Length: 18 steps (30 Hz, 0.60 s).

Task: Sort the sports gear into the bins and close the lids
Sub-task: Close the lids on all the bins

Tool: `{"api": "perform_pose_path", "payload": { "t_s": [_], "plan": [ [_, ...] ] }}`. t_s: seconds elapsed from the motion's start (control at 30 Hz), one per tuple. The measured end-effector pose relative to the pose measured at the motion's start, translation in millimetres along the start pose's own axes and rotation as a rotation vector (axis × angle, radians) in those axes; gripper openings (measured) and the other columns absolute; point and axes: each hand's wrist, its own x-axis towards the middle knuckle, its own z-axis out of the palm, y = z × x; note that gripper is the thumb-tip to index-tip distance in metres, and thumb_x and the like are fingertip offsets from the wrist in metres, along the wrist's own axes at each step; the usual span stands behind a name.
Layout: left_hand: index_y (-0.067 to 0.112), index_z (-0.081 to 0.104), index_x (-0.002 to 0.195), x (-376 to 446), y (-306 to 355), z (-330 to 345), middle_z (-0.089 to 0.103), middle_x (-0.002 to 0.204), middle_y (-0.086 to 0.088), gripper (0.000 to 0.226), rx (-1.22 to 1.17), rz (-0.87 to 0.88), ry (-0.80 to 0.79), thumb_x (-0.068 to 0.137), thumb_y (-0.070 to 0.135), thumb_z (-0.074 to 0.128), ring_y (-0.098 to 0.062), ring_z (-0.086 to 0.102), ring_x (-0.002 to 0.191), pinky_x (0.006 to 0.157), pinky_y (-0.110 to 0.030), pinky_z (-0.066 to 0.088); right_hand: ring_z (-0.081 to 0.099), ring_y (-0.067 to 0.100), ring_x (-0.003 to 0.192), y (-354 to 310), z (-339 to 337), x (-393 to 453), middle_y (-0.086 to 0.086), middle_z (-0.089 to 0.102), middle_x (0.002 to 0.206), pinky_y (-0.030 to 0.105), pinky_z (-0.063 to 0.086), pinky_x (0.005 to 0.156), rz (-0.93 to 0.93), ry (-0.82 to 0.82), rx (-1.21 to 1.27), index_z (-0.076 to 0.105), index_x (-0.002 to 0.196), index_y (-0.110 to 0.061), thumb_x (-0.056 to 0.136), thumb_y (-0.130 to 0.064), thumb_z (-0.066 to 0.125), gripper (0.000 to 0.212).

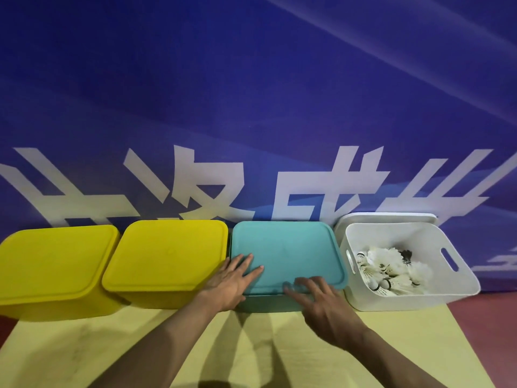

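Note:
Four bins stand in a row against a blue banner. Two yellow bins, the far-left one and the second, have their lids on. A teal lid lies on the teal bin. My left hand presses flat on the lid's near left corner. My right hand rests with spread fingers on its near edge. The white bin at the right is uncovered and holds several white shuttlecocks. Its white lid leans behind it against the banner.
The bins sit on a pale yellow mat. Dark red floor shows to the right of the mat. The blue banner with large white characters rises directly behind the bins.

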Motion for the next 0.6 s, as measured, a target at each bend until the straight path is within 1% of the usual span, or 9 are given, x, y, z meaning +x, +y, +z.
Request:
{"api": "perform_pose_path", "payload": {
  "t_s": [0.03,0.1,0.2,0.27,0.3,0.37,0.43,0.53,0.6],
  "plan": [
    [0.039,-0.005,0.162,1,-1,0,-0.016,0.171,-0.003,0.092,0.001,-0.002,0.0,0.101,0.03,0.062,-0.029,-0.014,0.157,0.127,-0.047,-0.001,0.04,0.028,0.134,6,-6,4,0.004,0.04,0.153,0.048,0.051,0.101,0.05,0.026,0.016,0.023,0.158,-0.041,0.094,-0.032,0.053,0.071],
    [0.038,-0.006,0.162,2,-1,1,-0.019,0.171,-0.004,0.094,0.001,-0.012,-0.011,0.1,0.032,0.064,-0.029,-0.015,0.157,0.126,-0.046,-0.002,0.032,0.029,0.14,24,-13,11,0.003,0.031,0.16,0.05,0.044,0.109,0.174,0.002,0.041,0.011,0.16,-0.042,0.092,-0.045,0.054,0.081],
    [0.036,-0.01,0.162,3,0,2,-0.023,0.169,-0.006,0.1,-0.002,-0.043,-0.035,0.098,0.033,0.067,-0.03,-0.018,0.156,0.126,-0.046,-0.002,0.02,0.044,0.148,56,-8,20,0.012,0.012,0.168,0.058,0.032,0.119,0.292,-0.108,-0.005,-0.011,0.16,-0.042,0.084,-0.064,0.063,0.108],
    [0.034,-0.013,0.162,4,0,3,-0.026,0.168,-0.007,0.103,-0.011,-0.066,-0.043,0.098,0.034,0.067,-0.03,-0.019,0.156,0.126,-0.046,-0.001,0.008,0.054,0.15,72,-1,25,0.014,-0.006,0.168,0.063,0.021,0.122,0.346,-0.201,-0.035,-0.024,0.156,-0.043,0.081,-0.072,0.062,0.119],
    [0.033,-0.014,0.162,5,0,2,-0.026,0.168,-0.008,0.103,-0.013,-0.075,-0.048,0.098,0.035,0.067,-0.031,-0.019,0.156,0.126,-0.046,0.0,0.005,0.058,0.149,79,3,27,0.016,-0.012,0.167,0.064,0.019,0.122,0.368,-0.24,-0.046,-0.029,0.154,-0.042,0.08,-0.075,0.062,0.121],
    [0.032,-0.014,0.162,5,-1,1,-0.027,0.168,-0.008,0.103,-0.012,-0.087,-0.057,0.098,0.035,0.066,-0.031,-0.018,0.156,0.127,-0.046,0.001,0.005,0.062,0.147,85,7,32,0.015,-0.019,0.165,0.065,0.02,0.121,0.389,-0.301,-0.038,-0.031,0.153,-0.042,0.08,-0.077,0.062,0.122],
    [0.032,-0.014,0.162,5,-3,0,-0.027,0.168,-0.008,0.103,-0.013,-0.09,-0.057,0.098,0.037,0.067,-0.032,-0.016,0.156,0.128,-0.047,0.003,0.009,0.06,0.147,86,8,34,0.015,-0.017,0.166,0.065,0.023,0.121,0.366,-0.332,-0.028,-0.031,0.152,-0.044,0.082,-0.075,0.061,0.12],
    [0.032,-0.013,0.162,6,-4,-1,-0.025,0.168,-0.008,0.104,-0.016,-0.086,-0.056,0.097,0.039,0.067,-0.032,-0.015,0.156,0.128,-0.047,0.006,0.015,0.054,0.147,78,9,34,0.012,-0.01,0.168,0.059,0.034,0.118,0.318,-0.343,-0.038,-0.018,0.157,-0.047,0.089,-0.07,0.056,0.102],
    [0.032,-0.012,0.163,7,-5,-1,-0.024,0.169,-0.007,0.103,-0.018,-0.084,-0.059,0.097,0.038,0.067,-0.032,-0.013,0.157,0.128,-0.047,0.008,0.014,0.054,0.147,71,9,34,0.011,-0.007,0.169,0.058,0.034,0.118,0.302,-0.341,-0.06,-0.014,0.158,-0.046,0.093,-0.071,0.05,0.095]
  ]
}}
